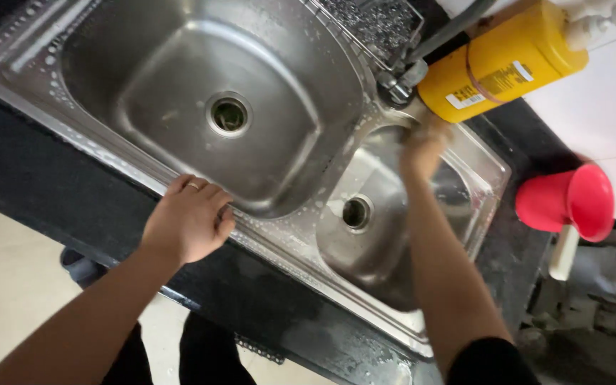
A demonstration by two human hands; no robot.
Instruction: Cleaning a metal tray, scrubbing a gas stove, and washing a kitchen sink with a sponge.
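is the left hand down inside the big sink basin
No, the left hand rests on the front rim of the steel double sink, with its fingers curled over the edge of the larger basin rather than down in it.
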